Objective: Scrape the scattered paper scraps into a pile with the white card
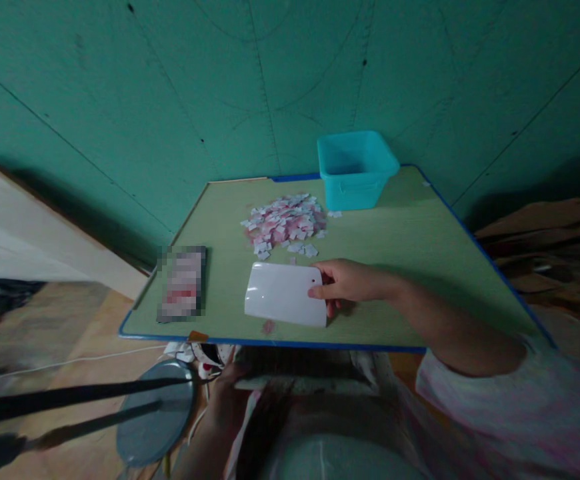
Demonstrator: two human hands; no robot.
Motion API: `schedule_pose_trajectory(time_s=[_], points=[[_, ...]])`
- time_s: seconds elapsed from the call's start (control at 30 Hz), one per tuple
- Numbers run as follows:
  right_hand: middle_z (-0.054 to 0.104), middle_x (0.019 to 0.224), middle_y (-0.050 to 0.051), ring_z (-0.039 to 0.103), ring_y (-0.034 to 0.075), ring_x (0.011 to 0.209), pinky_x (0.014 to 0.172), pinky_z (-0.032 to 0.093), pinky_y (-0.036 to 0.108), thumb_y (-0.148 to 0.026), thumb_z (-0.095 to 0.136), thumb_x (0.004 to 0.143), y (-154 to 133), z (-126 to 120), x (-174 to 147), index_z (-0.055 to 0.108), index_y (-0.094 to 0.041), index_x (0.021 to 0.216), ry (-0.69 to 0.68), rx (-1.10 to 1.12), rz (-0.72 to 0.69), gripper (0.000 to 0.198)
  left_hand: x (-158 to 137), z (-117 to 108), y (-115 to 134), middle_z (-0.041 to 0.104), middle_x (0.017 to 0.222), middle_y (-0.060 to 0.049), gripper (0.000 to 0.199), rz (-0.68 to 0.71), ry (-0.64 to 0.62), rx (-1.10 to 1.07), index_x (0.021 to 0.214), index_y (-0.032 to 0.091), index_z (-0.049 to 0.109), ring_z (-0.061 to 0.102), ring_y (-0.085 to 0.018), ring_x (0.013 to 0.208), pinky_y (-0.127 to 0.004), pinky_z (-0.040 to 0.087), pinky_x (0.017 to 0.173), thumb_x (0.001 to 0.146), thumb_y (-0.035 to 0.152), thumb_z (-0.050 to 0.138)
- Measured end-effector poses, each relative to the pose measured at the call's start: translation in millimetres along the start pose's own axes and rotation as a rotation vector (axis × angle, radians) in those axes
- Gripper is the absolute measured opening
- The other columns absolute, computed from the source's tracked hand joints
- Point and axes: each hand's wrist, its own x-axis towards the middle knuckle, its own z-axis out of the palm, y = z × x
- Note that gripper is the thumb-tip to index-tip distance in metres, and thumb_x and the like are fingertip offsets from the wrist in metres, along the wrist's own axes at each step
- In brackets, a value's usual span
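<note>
My right hand (343, 283) grips the right end of a glossy white plastic sheet (280, 293), with the thumb on top and fingers beneath. The sheet is slightly bowed, has rounded corners and a small hole near my thumb, like a scraper. Just beyond it, a loose pile of small white and pinkish paper-like squares (287, 220) lies on the green tabletop (395, 247). My left hand (227, 393) is low, below the table's front edge by my lap. Its fingers are dark and blurred, so their pose is unclear.
A turquoise plastic bin (355, 190) stands at the back of the table, against the green wall (170, 87). At the left lies a pixelated dark-edged phone-like object (183, 283). A grey round stool (155, 413) is on the floor, lower left; a pale board (45, 227) leans nearby.
</note>
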Motion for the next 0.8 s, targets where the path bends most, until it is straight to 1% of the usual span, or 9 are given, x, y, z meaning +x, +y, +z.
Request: schedule_pose_trajectory(time_s=[0.1, 0.17, 0.33, 0.4, 0.47, 0.57, 0.67, 0.73, 0.8], points=[[0.06, 0.066, 0.0, 0.056, 0.008, 0.049, 0.038, 0.039, 0.016, -0.037, 0.052, 0.077, 3, -1, 0, 0.047, -0.014, 0.093, -0.039, -0.03, -0.002, 0.029, 0, 0, 0, 0.069, 0.077, 0.0, 0.038, 0.023, -0.058, -0.036, 0.089, 0.021, 0.064, 0.064, -0.02, 0.067, -0.032, 0.053, 0.059, 0.054, 0.006, 0.063], [0.06, 0.067, 0.001, 0.056, 0.008, 0.049, 0.038, 0.039, 0.016, -0.037, 0.052, 0.076, 4, 0, 0, 0.047, -0.014, 0.094, -0.048, -0.039, 0.016, 0.029, -2, 3, 0, 0.069, 0.075, 0.0, 0.038, 0.064, -0.083, -0.022, 0.089, 0.021, 0.064, 0.064, -0.02, 0.067, -0.031, 0.053, 0.058, 0.055, 0.007, 0.062], [0.059, 0.064, 0.0, 0.055, 0.008, 0.048, 0.037, 0.037, 0.016, -0.036, 0.053, 0.075, 0, 1, -2, 0.049, -0.014, 0.092, -0.06, -0.042, 0.035, 0.028, -7, 10, 0, 0.07, 0.075, -0.002, 0.034, 0.071, -0.097, 0.004, 0.087, 0.021, 0.065, 0.064, -0.021, 0.064, -0.031, 0.052, 0.055, 0.056, 0.008, 0.06], [0.058, 0.064, 0.0, 0.055, 0.008, 0.048, 0.038, 0.038, 0.016, -0.035, 0.053, 0.075, -2, 2, -3, 0.05, -0.013, 0.092, -0.073, -0.03, 0.021, 0.027, -8, 12, -1, 0.07, 0.08, -0.003, 0.031, 0.064, -0.104, 0.001, 0.087, 0.02, 0.065, 0.065, -0.024, 0.07, -0.035, 0.053, 0.06, 0.058, 0.01, 0.058], [0.058, 0.066, -0.001, 0.055, 0.007, 0.048, 0.039, 0.039, 0.016, -0.033, 0.053, 0.075, -3, 3, -3, 0.05, -0.013, 0.091, -0.088, -0.013, 0.004, 0.025, -7, 13, -1, 0.071, 0.084, -0.004, 0.029, 0.078, -0.109, -0.003, 0.086, 0.02, 0.064, 0.064, -0.025, 0.074, -0.036, 0.052, 0.061, 0.06, 0.011, 0.057], [0.058, 0.068, -0.001, 0.055, 0.007, 0.049, 0.042, 0.04, 0.017, -0.03, 0.055, 0.074, -3, 3, -3, 0.05, -0.013, 0.09, -0.123, 0.008, 0.011, 0.024, -5, 13, 0, 0.07, 0.08, -0.003, 0.026, 0.094, -0.112, -0.011, 0.08, 0.019, 0.065, 0.064, -0.021, 0.071, -0.031, 0.052, 0.059, 0.058, 0.008, 0.058], [0.058, 0.068, -0.001, 0.056, 0.007, 0.05, 0.044, 0.041, 0.017, -0.029, 0.056, 0.073, -3, 3, -4, 0.05, -0.013, 0.09, -0.154, 0.007, 0.018, 0.024, -5, 12, 1, 0.068, 0.07, 0.0, 0.021, 0.09, -0.096, 0.017, 0.073, 0.019, 0.065, 0.062, -0.018, 0.065, -0.027, 0.051, 0.053, 0.057, 0.008, 0.059], [0.058, 0.069, -0.001, 0.056, 0.008, 0.051, 0.044, 0.041, 0.017, -0.03, 0.056, 0.073, -2, 2, -4, 0.051, -0.013, 0.091, -0.166, 0.003, 0.006, 0.025, -6, 13, 2, 0.068, 0.07, 0.001, 0.019, 0.096, -0.09, 0.024, 0.071, 0.02, 0.065, 0.062, -0.018, 0.064, -0.027, 0.051, 0.052, 0.056, 0.009, 0.059], [0.059, 0.071, 0.0, 0.055, 0.008, 0.051, 0.044, 0.041, 0.017, -0.03, 0.055, 0.074, -2, 2, -5, 0.051, -0.013, 0.093, -0.179, 0.002, -0.009, 0.026, -8, 16, 3, 0.069, 0.074, 0.0, 0.019, 0.092, -0.092, 0.024, 0.07, 0.019, 0.065, 0.062, -0.018, 0.064, -0.028, 0.051, 0.055, 0.056, 0.009, 0.059]])
